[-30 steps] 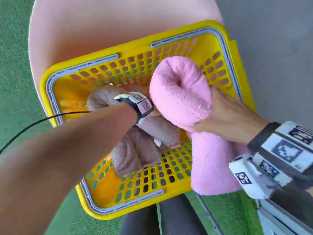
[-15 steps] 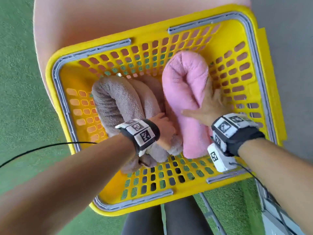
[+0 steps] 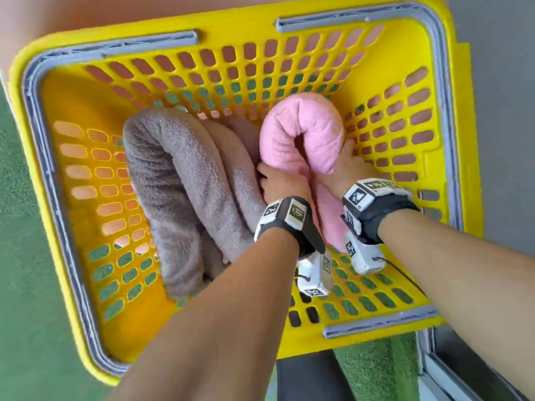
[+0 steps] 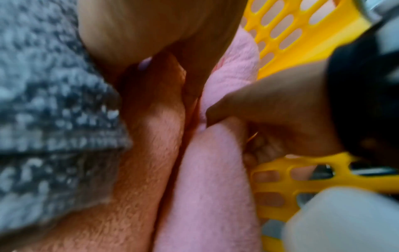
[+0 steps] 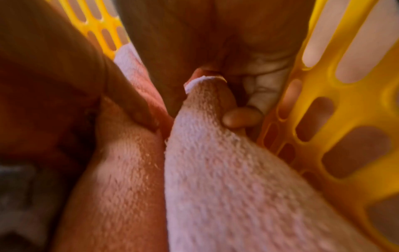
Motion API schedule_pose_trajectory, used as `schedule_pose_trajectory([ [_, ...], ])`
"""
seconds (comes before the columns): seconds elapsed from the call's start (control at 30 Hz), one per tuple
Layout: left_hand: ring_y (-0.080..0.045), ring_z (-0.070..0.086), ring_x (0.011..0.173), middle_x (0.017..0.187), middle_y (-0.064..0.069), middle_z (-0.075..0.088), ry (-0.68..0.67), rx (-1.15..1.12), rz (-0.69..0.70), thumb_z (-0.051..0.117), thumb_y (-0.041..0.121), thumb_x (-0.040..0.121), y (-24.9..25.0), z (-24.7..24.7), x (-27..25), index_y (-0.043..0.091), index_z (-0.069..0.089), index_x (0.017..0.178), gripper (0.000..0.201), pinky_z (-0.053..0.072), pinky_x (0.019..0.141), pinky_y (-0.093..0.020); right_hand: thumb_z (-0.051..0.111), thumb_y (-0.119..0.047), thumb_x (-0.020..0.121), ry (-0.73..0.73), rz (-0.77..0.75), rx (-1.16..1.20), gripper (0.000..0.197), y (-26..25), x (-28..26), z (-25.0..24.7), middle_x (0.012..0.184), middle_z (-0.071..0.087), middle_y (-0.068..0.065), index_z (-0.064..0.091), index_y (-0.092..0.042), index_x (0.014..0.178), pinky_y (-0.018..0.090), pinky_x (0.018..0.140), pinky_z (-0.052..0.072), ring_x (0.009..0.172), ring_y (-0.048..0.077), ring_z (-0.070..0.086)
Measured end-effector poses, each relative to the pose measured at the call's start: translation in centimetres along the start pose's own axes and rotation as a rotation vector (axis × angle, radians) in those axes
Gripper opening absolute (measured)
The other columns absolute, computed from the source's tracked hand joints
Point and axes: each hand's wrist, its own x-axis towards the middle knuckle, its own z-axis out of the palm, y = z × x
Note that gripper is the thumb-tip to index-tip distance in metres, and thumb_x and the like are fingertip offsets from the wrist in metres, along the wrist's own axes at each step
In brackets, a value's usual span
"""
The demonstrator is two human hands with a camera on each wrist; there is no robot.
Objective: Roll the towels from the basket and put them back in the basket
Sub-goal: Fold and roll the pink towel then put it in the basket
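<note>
A yellow slotted basket (image 3: 451, 134) holds two rolled towels. The grey-brown towel (image 3: 179, 180) lies bent double in the left half. The pink towel (image 3: 304, 131) stands bent in an arch in the right half, near the right wall. My left hand (image 3: 272, 180) is wedged between the two towels, fingers curled on the pink roll's left limb (image 4: 215, 187). My right hand (image 3: 348, 160) grips the right limb against the basket wall; in the right wrist view a curled finger (image 5: 241, 117) hooks round the pink towel (image 5: 215, 170). Most fingertips are hidden.
The basket sits on a round pale pink surface (image 3: 86, 13). Green turf (image 3: 17, 285) lies to the left and a grey floor (image 3: 506, 82) to the right. Grey handles (image 3: 385, 17) lie folded along the rim. Bare basket floor (image 3: 376, 299) shows at the front.
The pink towel went from above the rim down into the basket. My left hand left the grey-brown towel for the pink one. The view has moved closer.
</note>
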Motion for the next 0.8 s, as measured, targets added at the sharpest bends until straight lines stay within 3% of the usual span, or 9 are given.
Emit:
schedule_pose_trajectory([
  [0.07,-0.039,0.052,0.109,0.12,-0.015,0.05,0.076,-0.02,0.145,0.056,0.015,0.078,0.0,-0.1,-0.3,0.013,0.036,0.13,0.055,0.041,0.086,-0.042,0.064,-0.032,0.085,0.009,0.009,0.023,0.067,0.7,0.3,-0.5,0.125,0.053,0.026,0.027,-0.004,0.134,0.042,0.086,0.043,0.111,0.045,0.054],
  [0.17,-0.036,0.051,0.109,0.121,-0.01,0.046,0.105,-0.007,0.274,0.053,0.013,0.076,-0.2,-0.3,-0.6,0.026,0.034,0.138,0.066,0.041,0.082,-0.044,0.062,-0.027,0.087,0.019,0.02,0.004,0.073,1.6,0.1,-1.1,0.131,0.05,0.028,0.021,-0.001,0.141,0.043,0.091,0.042,0.116,0.045,0.052],
  [0.33,-0.042,0.051,0.114,0.13,-0.017,0.045,-0.008,0.122,0.111,0.053,0.012,0.086,0.1,0.3,0.1,0.011,0.024,0.14,0.061,0.039,0.089,-0.042,0.06,-0.016,0.089,-0.017,-0.019,-0.064,0.06,0.6,0.8,0.4,0.132,0.048,0.025,0.03,0.005,0.137,0.042,0.09,0.043,0.119,0.042,0.051],
  [0.47,-0.037,0.05,0.119,0.131,-0.017,0.048,-0.093,0.158,0.139,0.059,0.03,0.088,0.9,-1.7,0.0,0.005,0.036,0.134,0.057,0.039,0.091,-0.037,0.068,-0.029,0.083,-0.029,0.012,-0.008,0.082,-0.3,-0.1,-0.3,0.14,0.037,0.022,0.023,0.002,0.144,0.043,0.101,0.038,0.125,0.04,0.043],
  [0.53,-0.035,0.053,0.112,0.118,-0.017,0.058,-0.026,0.105,0.27,0.056,0.033,0.086,0.8,-4.9,-0.3,0.007,0.052,0.118,0.041,0.039,0.085,-0.034,0.07,-0.036,0.079,0.072,-0.054,0.082,0.084,-0.9,-2.1,-1.5,0.138,0.035,0.019,0.026,-0.004,0.142,0.046,0.102,0.036,0.125,0.039,0.039],
  [0.6,-0.034,0.049,0.11,0.114,-0.016,0.057,0.172,0.009,0.352,0.054,0.032,0.082,0.1,-9.2,-0.5,0.006,0.055,0.111,0.039,0.036,0.09,-0.035,0.068,-0.034,0.08,0.161,-0.268,0.151,0.064,-2.7,-5.0,-2.4,0.13,0.043,0.016,0.04,-0.01,0.133,0.046,0.099,0.038,0.121,0.038,0.043],
  [0.67,-0.035,0.041,0.12,0.127,-0.018,0.047,0.312,-0.019,0.219,0.059,0.029,0.082,-1.7,-13.2,0.5,0.004,0.046,0.121,0.049,0.031,0.099,-0.037,0.064,-0.033,0.084,0.067,-0.462,0.168,0.041,-5.5,-7.3,-2.2,0.117,0.058,0.009,0.052,-0.017,0.12,0.04,0.092,0.042,0.113,0.031,0.051],
  [0.73,-0.036,0.041,0.126,0.131,-0.019,0.045,0.244,-0.051,0.007,0.064,0.034,0.071,-3.7,-16.2,2.0,0.001,0.043,0.126,0.068,0.034,0.102,-0.038,0.061,-0.042,0.087,-0.091,-0.549,0.057,0.038,-8.8,-8.6,-0.8,0.107,0.065,0.006,0.055,-0.017,0.116,0.037,0.088,0.044,0.107,0.027,0.057],
  [0.8,-0.035,0.049,0.122,0.127,-0.016,0.053,0.147,-0.065,-0.062,0.062,0.033,0.073,-5.2,-18.0,2.9,-0.002,0.047,0.124,0.064,0.041,0.101,-0.038,0.059,-0.051,0.086,-0.164,-0.581,-0.054,0.051,-11.7,-9.2,0.9,0.114,0.063,0.015,0.053,-0.011,0.118,0.039,0.088,0.046,0.109,0.033,0.057],
])
